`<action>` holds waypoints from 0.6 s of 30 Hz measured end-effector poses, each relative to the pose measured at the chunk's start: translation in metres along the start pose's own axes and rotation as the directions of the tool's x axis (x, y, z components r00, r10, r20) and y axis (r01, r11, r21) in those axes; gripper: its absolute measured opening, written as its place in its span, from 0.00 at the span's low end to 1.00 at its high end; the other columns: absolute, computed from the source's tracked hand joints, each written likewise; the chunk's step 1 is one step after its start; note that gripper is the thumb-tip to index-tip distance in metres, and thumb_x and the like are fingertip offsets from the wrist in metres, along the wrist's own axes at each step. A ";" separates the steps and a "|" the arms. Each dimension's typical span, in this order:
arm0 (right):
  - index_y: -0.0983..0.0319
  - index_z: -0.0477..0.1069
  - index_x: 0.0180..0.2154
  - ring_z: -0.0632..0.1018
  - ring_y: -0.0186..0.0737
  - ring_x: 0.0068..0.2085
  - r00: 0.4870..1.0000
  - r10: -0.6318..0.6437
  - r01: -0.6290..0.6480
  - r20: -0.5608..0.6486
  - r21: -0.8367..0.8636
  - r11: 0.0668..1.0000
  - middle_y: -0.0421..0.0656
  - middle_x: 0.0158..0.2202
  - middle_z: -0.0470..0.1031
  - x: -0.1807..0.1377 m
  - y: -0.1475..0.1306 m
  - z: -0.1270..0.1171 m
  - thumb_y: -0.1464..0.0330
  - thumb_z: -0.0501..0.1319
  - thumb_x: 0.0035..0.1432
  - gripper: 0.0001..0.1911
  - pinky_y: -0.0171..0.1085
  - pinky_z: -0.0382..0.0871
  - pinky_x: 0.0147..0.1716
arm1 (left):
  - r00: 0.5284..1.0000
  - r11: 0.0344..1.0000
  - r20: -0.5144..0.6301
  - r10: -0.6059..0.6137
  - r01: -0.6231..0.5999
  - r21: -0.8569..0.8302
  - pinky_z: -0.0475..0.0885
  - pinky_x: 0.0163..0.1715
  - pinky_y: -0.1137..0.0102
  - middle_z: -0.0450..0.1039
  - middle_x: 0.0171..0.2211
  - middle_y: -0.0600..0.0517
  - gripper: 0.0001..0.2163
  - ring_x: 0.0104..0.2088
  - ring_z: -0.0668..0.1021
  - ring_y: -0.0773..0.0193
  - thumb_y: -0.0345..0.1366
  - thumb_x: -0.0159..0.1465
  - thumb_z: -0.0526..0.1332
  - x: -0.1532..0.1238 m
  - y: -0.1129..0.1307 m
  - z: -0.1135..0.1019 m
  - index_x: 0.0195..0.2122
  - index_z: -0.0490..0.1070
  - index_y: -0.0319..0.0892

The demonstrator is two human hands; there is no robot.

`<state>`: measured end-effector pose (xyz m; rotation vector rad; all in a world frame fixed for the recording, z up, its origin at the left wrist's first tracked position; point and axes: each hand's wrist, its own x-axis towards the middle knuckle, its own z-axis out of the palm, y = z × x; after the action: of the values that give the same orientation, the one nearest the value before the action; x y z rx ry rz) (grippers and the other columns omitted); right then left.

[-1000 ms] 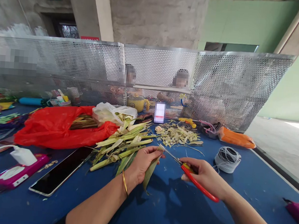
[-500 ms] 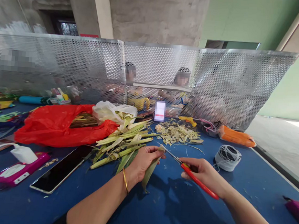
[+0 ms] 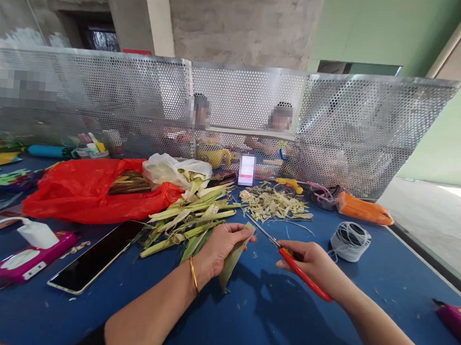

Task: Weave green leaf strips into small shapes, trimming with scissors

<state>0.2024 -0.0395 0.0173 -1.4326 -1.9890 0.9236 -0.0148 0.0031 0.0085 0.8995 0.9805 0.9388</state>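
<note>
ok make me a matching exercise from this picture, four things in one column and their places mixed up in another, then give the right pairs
Things:
1. scissors
2. red plastic bag
3. thread spool
4. leaf

Places:
A. nearer the camera than the orange packet
B. in the left hand
C. in the right hand
D. left of the pile of stalks

Pairs: 1-C, 2-D, 3-A, 4-B

You face a perforated metal screen point(image 3: 248, 99) along your blue counter point(image 3: 401, 281). Behind it rise a grey concrete wall point(image 3: 246, 25) and a green wall point(image 3: 357, 33).
</note>
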 end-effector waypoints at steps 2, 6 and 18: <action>0.61 0.75 0.46 0.73 0.39 0.29 0.997 0.033 -0.041 -0.071 -0.119 0.992 0.39 0.29 0.76 0.001 0.000 0.000 0.54 0.61 0.53 0.24 0.33 0.62 0.28 | 1.000 0.999 -0.011 -0.011 0.011 -0.033 0.64 0.24 0.76 0.76 0.24 0.50 0.07 0.21 0.69 0.72 0.35 0.49 0.70 0.000 0.001 0.001 0.27 0.76 0.38; 0.60 0.73 0.48 0.78 0.47 0.35 0.990 0.041 -0.112 -0.137 -0.572 0.813 0.46 0.36 0.79 0.002 -0.001 -0.001 0.54 0.59 0.55 0.23 0.36 0.63 0.30 | 0.998 0.993 -0.007 -0.066 0.065 -0.098 0.63 0.22 0.76 0.76 0.26 0.50 0.04 0.22 0.70 0.71 0.31 0.50 0.67 -0.002 0.003 0.001 0.27 0.76 0.39; 0.61 0.72 0.39 0.77 0.45 0.32 0.994 -0.029 0.098 0.102 -0.785 0.612 0.46 0.33 0.76 -0.003 -0.001 0.007 0.68 0.56 0.56 0.10 0.37 0.58 0.27 | 0.992 0.973 0.065 -0.107 0.118 -0.198 0.67 0.25 0.75 0.76 0.27 0.49 0.07 0.25 0.74 0.68 0.29 0.49 0.67 -0.012 0.002 0.007 0.31 0.75 0.36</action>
<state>0.1976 -0.0441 0.0142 -1.7400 -2.6571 -0.0160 -0.0122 -0.0091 0.0153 0.6881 0.8645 0.8949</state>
